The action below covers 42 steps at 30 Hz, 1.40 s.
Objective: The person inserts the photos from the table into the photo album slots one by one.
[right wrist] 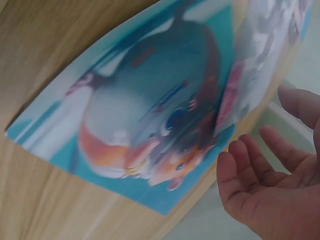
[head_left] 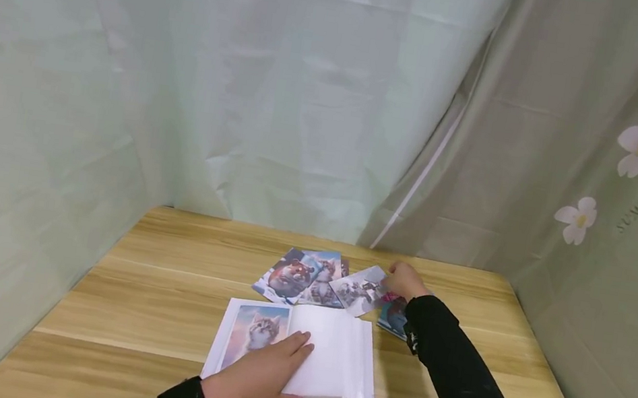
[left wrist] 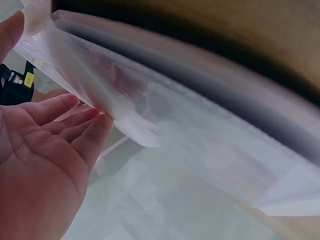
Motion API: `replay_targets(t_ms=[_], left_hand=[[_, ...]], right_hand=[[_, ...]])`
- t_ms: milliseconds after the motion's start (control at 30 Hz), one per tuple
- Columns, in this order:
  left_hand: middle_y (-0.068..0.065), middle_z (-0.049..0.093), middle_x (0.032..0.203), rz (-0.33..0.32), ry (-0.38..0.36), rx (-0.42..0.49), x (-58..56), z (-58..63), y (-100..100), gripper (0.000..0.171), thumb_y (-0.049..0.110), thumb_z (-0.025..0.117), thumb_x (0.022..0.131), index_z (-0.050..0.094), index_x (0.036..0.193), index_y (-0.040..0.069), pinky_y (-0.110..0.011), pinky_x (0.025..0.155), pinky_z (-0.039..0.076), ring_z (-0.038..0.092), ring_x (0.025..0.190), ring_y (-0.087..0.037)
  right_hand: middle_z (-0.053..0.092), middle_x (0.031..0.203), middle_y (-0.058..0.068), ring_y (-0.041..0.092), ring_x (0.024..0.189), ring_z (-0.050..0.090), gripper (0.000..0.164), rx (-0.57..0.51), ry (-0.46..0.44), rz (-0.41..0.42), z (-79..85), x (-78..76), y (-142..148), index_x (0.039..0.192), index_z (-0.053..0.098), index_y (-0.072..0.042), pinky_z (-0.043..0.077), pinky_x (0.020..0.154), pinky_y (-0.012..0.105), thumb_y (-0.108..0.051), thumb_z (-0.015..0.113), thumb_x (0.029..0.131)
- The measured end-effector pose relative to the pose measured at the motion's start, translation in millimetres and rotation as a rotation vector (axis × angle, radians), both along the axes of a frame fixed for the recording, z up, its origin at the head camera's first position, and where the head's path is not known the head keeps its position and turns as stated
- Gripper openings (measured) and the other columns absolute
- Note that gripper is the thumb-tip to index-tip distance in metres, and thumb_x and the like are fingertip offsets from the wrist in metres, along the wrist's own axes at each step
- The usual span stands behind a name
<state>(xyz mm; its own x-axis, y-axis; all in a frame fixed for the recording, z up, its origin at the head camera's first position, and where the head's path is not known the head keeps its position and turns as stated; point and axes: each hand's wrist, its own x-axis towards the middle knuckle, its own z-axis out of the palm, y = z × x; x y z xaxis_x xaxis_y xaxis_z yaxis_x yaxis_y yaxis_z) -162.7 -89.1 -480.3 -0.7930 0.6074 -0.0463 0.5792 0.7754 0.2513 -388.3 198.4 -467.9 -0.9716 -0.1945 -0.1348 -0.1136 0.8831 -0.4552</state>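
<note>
A white photo album point(head_left: 326, 363) lies open, with a kitten picture point(head_left: 262, 330) in its left page and a blank white right page. My left hand point(head_left: 263, 375) rests across the middle of it, fingers fairly straight. In the left wrist view, those fingertips touch the edge of a clear plastic page point(left wrist: 210, 135). Beyond the album's right side, my right hand point(head_left: 405, 280) is over a blue animal picture point(head_left: 393, 317), partly hidden by the sleeve. The right wrist view has its fingers loosely bent, fingertips right at the edge of that picture point(right wrist: 150, 115), nothing between thumb and fingers.
Behind the album, several loose pictures overlap: a brown-animal one point(head_left: 291, 277), a cat one point(head_left: 324, 285) and a greyish one point(head_left: 360, 290) angled toward my right hand. Pale curtains point(head_left: 305, 122) enclose the wooden table point(head_left: 146, 297) at the back and sides.
</note>
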Motion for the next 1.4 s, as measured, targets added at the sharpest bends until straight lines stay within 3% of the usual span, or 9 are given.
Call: replay_targets(t_ms=[133,200,267,500,700,900,1133,1233,1400], left_hand=[[-0.017,0.034,0.159,-0.016,0.019,0.001,0.6,2.2,1.7,0.086,0.054,0.070,0.088,0.042,0.150,0.001,-0.039,0.114,0.037,0.035,0.145,-0.029],[-0.018,0.034,0.158,-0.029,0.025,0.003,0.8,3.9,3.1,0.086,0.052,0.071,0.088,0.042,0.150,0.000,-0.039,0.113,0.038,0.035,0.145,-0.030],[-0.019,0.035,0.158,-0.042,0.031,-0.001,0.5,4.3,4.8,0.086,0.051,0.072,0.087,0.042,0.149,0.000,-0.039,0.113,0.038,0.035,0.145,-0.030],[-0.018,0.037,0.157,-0.051,0.049,-0.035,-2.9,-2.0,9.5,0.086,0.053,0.073,0.086,0.044,0.149,0.001,-0.036,0.112,0.039,0.037,0.144,-0.029],[-0.016,0.036,0.157,-0.046,0.044,-0.055,-4.7,-3.9,11.5,0.085,0.054,0.072,0.087,0.045,0.149,0.002,-0.035,0.113,0.038,0.036,0.144,-0.027],[-0.017,0.037,0.157,-0.048,0.044,-0.056,-5.1,-2.7,11.8,0.083,0.052,0.073,0.086,0.047,0.147,0.002,-0.035,0.113,0.038,0.037,0.144,-0.028],[-0.017,0.038,0.156,-0.047,0.067,-0.063,-5.7,-3.1,10.7,0.082,0.052,0.072,0.087,0.047,0.147,0.001,-0.036,0.112,0.039,0.038,0.143,-0.029],[-0.017,0.038,0.156,-0.044,0.070,-0.070,-5.9,-4.0,9.6,0.082,0.053,0.071,0.088,0.047,0.147,0.001,-0.036,0.112,0.040,0.038,0.144,-0.029],[-0.018,0.039,0.155,-0.046,0.072,-0.071,-6.2,-3.4,7.7,0.083,0.053,0.071,0.087,0.047,0.147,0.001,-0.036,0.112,0.040,0.038,0.143,-0.030]], right_hand=[[0.059,0.083,0.013,0.026,0.075,0.053,0.023,0.021,0.025,-0.011,-5.0,2.5,7.3,0.085,0.060,0.005,0.049,0.073,0.038,-0.015,0.070,0.086],[0.048,0.067,0.004,0.020,0.062,0.046,0.029,0.032,0.030,-0.016,-8.9,3.5,8.8,0.068,0.050,-0.004,0.041,0.060,0.032,-0.017,0.071,0.083],[0.041,0.061,-0.001,0.018,0.058,0.041,0.037,0.028,0.013,-0.038,-13.1,4.1,9.4,0.062,0.044,-0.010,0.034,0.055,0.029,-0.020,0.073,0.083],[0.063,0.081,0.008,0.026,0.075,0.056,0.035,0.018,0.000,-0.098,-21.5,4.7,7.9,0.083,0.064,-0.001,0.050,0.070,0.039,-0.029,0.084,0.078],[0.061,0.076,0.007,0.025,0.071,0.055,0.035,0.000,0.004,-0.146,-23.4,3.5,10.0,0.077,0.062,-0.002,0.048,0.068,0.038,-0.027,0.087,0.076],[0.059,0.084,0.012,0.030,0.079,0.055,0.038,-0.076,0.040,-0.161,-22.6,6.5,10.7,0.089,0.056,0.002,0.048,0.074,0.042,-0.016,0.086,0.075],[0.063,0.078,0.011,0.026,0.074,0.058,0.026,-0.150,0.088,-0.151,-18.7,5.5,17.9,0.100,0.058,0.005,0.048,0.068,0.034,-0.001,0.073,0.079],[0.063,0.080,0.014,0.026,0.072,0.058,0.021,-0.243,0.084,-0.153,-9.4,6.3,22.3,0.102,0.058,0.006,0.046,0.060,0.031,0.002,0.064,0.083],[0.064,0.095,0.020,0.029,0.084,0.060,0.018,-0.327,0.132,-0.156,13.0,9.1,29.0,0.104,0.062,0.007,0.047,0.066,0.030,-0.002,0.058,0.090]])
